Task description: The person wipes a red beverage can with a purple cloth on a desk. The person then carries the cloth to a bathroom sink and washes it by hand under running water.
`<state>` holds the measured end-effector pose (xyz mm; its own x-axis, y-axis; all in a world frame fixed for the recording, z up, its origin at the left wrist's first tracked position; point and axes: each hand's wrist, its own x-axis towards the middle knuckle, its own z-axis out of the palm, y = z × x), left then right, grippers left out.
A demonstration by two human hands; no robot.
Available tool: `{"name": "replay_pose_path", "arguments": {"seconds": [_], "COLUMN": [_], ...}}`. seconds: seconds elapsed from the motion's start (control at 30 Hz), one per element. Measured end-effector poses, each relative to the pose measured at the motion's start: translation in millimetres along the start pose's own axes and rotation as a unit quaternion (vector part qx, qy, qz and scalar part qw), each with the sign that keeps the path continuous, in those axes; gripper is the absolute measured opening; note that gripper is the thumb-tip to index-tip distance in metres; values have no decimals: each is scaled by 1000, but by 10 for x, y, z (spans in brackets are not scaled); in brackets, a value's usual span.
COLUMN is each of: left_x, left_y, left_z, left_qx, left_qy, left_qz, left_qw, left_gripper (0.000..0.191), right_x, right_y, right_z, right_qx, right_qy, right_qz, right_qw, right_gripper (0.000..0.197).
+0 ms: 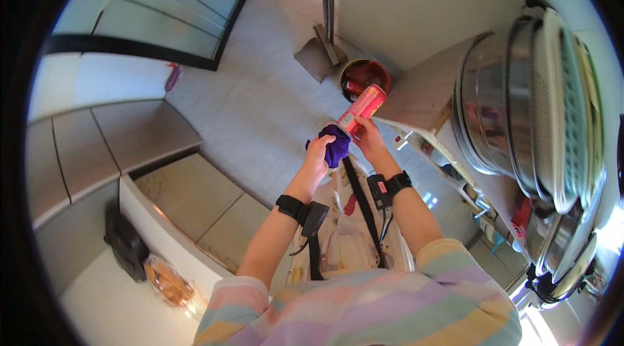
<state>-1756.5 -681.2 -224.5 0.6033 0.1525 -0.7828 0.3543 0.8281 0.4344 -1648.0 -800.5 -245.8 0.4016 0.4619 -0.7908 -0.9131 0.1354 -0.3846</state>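
A tall red drink can (364, 107), tilted with its far end over a round bin, is in my right hand (368, 139). The can bears writing and a printed code. My left hand (318, 158) grips a bunched purple cloth (335, 146) against the can's near end and hides part of the cloth. Below the can's far end stands the round bin (342, 75), with a dark red object (354, 87) inside that looks like another can. Each of my wrists wears a black strap with a small device.
A dustpan (314, 59) and a long-handled broom (327, 46) stand by the wall beyond the bin. At right, steel pots and strainers (507, 102) stack on a wooden-topped shelf unit (424, 87). A black-framed glass door (165, 9) stands far left, above brown cabinets (141, 131).
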Motion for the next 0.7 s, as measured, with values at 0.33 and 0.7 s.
{"name": "replay_pose_path", "arguments": {"seconds": [0.33,0.7], "left_x": [1429,703], "left_y": [699,2981], "left_z": [295,37], "left_qx": [75,95], "left_qy": [4,-132], "left_qz": [-102,-81], "left_qw": [992,983], "left_gripper": [23,43], "right_x": [1421,1191], "right_y": [-189,-1034], "right_z": [-87,1779], "right_qx": [77,-212], "right_qy": [203,58], "right_qz": [58,-63], "right_qw": [974,974], "right_gripper": [45,50]}}
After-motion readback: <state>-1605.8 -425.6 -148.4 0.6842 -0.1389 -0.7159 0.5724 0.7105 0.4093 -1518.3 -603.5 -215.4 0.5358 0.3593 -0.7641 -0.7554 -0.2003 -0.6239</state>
